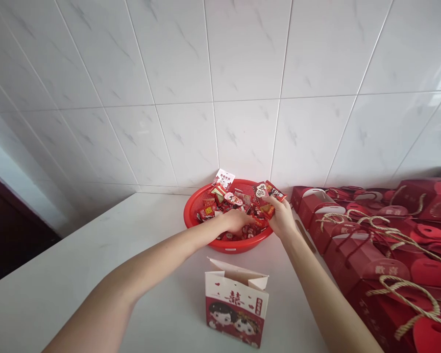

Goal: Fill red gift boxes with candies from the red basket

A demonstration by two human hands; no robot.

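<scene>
A red plastic basket (230, 249) full of small wrapped snacks and sweets stands against the tiled wall. My left hand (237, 221) reaches down into it, touching the packets; its fingertips are partly lost among the wrappers. Above the right rim, my right hand (282, 215) is closed on red snack packets (275, 191) with printed wrappers. A white card packet (224, 178) leans up at the basket's back edge. In front of the basket, an open paper gift box (235, 304) with two cartoon figures on it stands upright, its top flaps raised.
Many red gift boxes (367, 255) with twisted rope handles (407, 294) are packed together along the right side. The white countertop (95, 255) runs left to a slanting edge, with a dark area (7, 230) beyond it. White marbled tiles (183, 142) rise behind.
</scene>
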